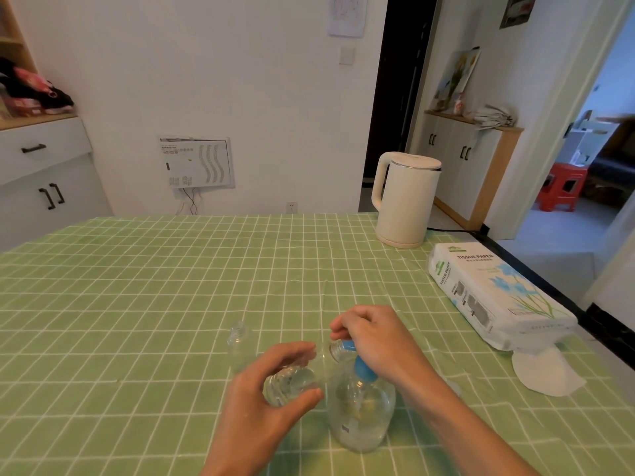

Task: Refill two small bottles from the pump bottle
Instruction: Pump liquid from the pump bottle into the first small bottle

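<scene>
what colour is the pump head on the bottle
The pump head is blue; the head view shows it.

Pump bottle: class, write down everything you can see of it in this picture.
The pump bottle stands upright on the green checked tablecloth, near the person. Its round body looks like clear plastic, with a small label low down; its pump head is blue. The right hand curls over the head, whose spout points left toward a small clear bottle held by the left hand. Its fill level cannot be told.
</scene>
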A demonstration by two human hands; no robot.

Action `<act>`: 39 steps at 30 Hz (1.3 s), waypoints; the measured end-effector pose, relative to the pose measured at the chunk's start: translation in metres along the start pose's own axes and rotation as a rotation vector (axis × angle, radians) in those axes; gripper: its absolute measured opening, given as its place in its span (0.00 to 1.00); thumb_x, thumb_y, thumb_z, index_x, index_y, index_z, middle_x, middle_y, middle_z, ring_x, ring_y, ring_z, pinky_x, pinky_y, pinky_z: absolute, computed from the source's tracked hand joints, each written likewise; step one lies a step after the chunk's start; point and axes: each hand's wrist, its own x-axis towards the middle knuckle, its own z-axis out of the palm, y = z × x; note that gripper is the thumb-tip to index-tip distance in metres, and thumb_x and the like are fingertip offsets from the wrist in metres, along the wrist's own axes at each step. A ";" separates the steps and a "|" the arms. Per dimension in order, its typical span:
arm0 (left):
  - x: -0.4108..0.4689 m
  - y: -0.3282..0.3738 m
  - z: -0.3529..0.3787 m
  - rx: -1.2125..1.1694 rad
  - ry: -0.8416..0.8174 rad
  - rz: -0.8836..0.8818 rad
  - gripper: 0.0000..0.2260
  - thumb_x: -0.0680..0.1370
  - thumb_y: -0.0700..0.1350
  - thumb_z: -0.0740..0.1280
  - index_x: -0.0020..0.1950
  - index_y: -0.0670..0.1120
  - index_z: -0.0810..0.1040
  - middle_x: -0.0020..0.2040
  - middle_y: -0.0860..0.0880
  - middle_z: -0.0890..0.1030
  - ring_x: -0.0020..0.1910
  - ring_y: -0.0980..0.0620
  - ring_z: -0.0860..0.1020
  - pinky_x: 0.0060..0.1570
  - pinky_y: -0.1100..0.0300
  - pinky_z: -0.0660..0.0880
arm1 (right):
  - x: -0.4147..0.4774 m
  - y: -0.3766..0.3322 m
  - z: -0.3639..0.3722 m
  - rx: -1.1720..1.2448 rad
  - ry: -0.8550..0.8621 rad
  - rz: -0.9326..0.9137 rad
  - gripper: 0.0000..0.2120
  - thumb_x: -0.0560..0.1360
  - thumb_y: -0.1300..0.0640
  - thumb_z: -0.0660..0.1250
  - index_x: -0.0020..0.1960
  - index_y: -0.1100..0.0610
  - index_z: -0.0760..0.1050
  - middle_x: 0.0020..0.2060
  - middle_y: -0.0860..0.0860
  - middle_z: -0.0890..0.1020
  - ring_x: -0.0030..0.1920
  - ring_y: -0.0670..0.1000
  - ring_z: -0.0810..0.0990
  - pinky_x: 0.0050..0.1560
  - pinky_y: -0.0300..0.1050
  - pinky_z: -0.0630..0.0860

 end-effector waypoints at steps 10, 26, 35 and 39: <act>0.004 -0.006 0.001 0.030 0.003 0.013 0.26 0.65 0.34 0.84 0.58 0.55 0.85 0.52 0.63 0.88 0.55 0.63 0.85 0.57 0.77 0.74 | 0.002 0.000 0.000 -0.028 -0.016 -0.012 0.17 0.82 0.58 0.62 0.43 0.53 0.87 0.41 0.45 0.89 0.50 0.45 0.87 0.61 0.49 0.82; 0.003 -0.003 0.001 0.010 0.011 0.072 0.26 0.65 0.39 0.85 0.59 0.57 0.87 0.51 0.63 0.88 0.55 0.64 0.85 0.56 0.77 0.74 | -0.001 -0.005 -0.005 -0.065 -0.013 0.021 0.14 0.80 0.55 0.65 0.43 0.54 0.88 0.43 0.47 0.90 0.51 0.49 0.87 0.62 0.55 0.82; 0.004 -0.008 -0.001 0.036 0.002 0.108 0.26 0.64 0.45 0.84 0.61 0.59 0.87 0.53 0.61 0.89 0.55 0.61 0.86 0.57 0.74 0.76 | 0.002 -0.002 0.000 -0.066 -0.033 0.009 0.16 0.82 0.59 0.61 0.43 0.51 0.87 0.42 0.45 0.89 0.51 0.44 0.86 0.64 0.51 0.81; 0.002 -0.013 0.000 0.081 -0.008 0.094 0.28 0.64 0.39 0.86 0.60 0.56 0.87 0.53 0.63 0.88 0.55 0.63 0.85 0.55 0.76 0.75 | 0.002 0.002 0.003 -0.074 -0.035 0.012 0.17 0.82 0.59 0.61 0.43 0.51 0.87 0.42 0.45 0.89 0.50 0.44 0.86 0.64 0.51 0.81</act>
